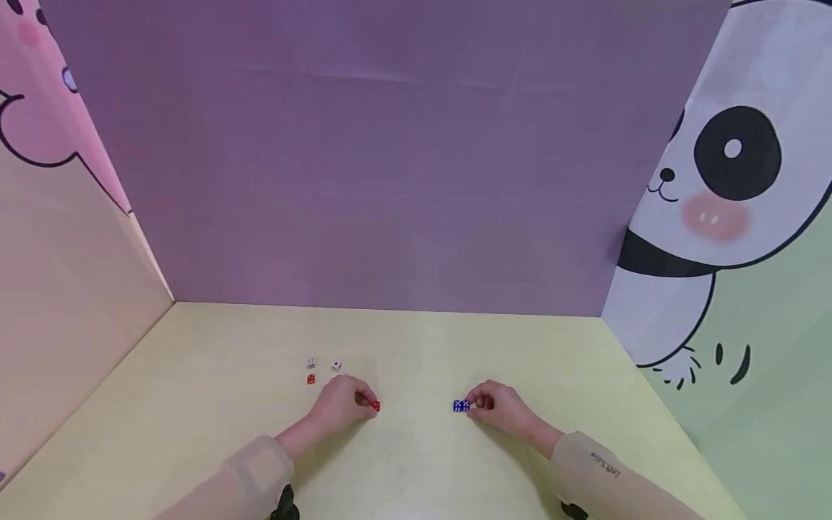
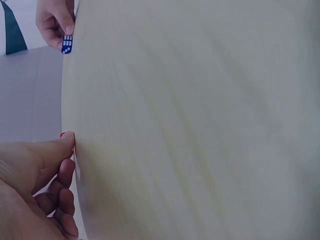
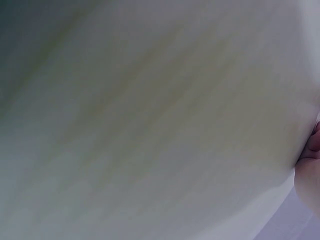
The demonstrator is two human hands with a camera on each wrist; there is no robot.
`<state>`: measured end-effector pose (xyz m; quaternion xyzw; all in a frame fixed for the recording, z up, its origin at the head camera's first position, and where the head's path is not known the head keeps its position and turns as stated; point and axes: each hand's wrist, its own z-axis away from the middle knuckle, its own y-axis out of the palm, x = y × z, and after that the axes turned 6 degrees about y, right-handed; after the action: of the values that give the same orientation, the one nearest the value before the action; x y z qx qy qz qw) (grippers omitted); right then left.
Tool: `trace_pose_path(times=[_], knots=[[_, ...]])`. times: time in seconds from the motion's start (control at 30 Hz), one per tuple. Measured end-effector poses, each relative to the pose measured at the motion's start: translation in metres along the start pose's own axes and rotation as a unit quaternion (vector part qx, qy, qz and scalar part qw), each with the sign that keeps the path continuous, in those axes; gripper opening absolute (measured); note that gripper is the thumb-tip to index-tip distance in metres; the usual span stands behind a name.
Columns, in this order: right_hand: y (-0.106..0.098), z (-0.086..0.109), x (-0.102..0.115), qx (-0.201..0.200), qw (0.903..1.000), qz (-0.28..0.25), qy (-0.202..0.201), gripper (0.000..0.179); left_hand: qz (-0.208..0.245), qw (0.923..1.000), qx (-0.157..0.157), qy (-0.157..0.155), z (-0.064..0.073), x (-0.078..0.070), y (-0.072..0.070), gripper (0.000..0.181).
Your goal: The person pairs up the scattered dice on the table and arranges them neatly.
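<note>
My left hand (image 1: 344, 401) pinches a small red die (image 1: 376, 406) between thumb and fingertip. In the left wrist view only a sliver of that red die shows past the thumb of the left hand (image 2: 37, 175). Two blue dice (image 1: 461, 406) with white pips sit side by side at the fingertips of my right hand (image 1: 500, 406). Its thumb and finger pinch the right end of the pair. From the left wrist, the blue dice (image 2: 67, 44) appear below the right hand's fingertips. The right wrist view catches just part of the right hand (image 3: 309, 172) at its edge.
Behind the left hand, a second red die (image 1: 310, 379) lies near a white die (image 1: 310, 363) and another white die (image 1: 336, 366). The pale tabletop (image 1: 416, 462) ends at a purple back panel (image 1: 390, 180), with printed side panels left and right.
</note>
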<state>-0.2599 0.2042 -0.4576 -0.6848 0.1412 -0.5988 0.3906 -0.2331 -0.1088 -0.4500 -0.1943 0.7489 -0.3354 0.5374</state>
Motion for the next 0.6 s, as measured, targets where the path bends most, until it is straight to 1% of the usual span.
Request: trace_pose_path(times=[0.2, 0.37, 0.6], knots=[[0.003, -0.001, -0.003, -0.002, 0.9999, 0.014, 0.003, 0.015, 0.011, 0.9999, -0.009, -0.007, 0.007, -0.011, 0.007, 0.010], [0.004, -0.001, -0.002, 0.001, 0.9998, 0.018, 0.000, 0.015, 0.005, 1.0000, -0.005, 0.004, 0.011, -0.021, 0.012, 0.010], [-0.003, 0.002, -0.002, 0.004, 0.9999, 0.008, 0.004, 0.020, 0.008, 0.9998, 0.008, 0.017, 0.009, -0.032, 0.022, 0.010]])
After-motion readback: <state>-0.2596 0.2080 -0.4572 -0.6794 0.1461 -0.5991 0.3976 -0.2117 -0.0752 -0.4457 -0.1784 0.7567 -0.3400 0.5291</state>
